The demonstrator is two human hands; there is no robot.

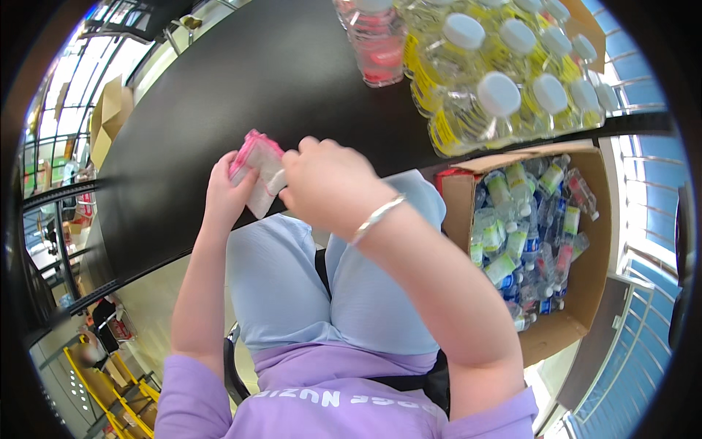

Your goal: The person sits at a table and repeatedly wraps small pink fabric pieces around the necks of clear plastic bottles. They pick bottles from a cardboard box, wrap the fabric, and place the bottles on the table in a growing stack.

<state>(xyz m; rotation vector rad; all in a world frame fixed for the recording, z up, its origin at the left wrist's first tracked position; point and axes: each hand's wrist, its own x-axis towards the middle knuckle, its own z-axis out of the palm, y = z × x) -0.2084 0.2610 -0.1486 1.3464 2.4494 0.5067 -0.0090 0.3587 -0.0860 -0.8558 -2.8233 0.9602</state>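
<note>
Over the near edge of the black table [219, 80], my left hand [228, 186] grips a small flat bundle, off-white with a bright pink edge [265, 170]. Its thumb lies across the bundle's face, and a thin pink line crosses the lower part. I cannot tell what kind of thing it is. My right hand [329, 179], slightly blurred, has its fingers curled and pinched against the bundle's right side. What those fingertips hold is hidden.
Bottles of yellow liquid with white caps [475, 117] stand packed at the far right, beside pink bottles [376, 44]. Below them, right of my legs, an open cardboard box [563, 333] holds many empty plastic bottles [526, 227]. A yellow frame [95, 380] stands at lower left.
</note>
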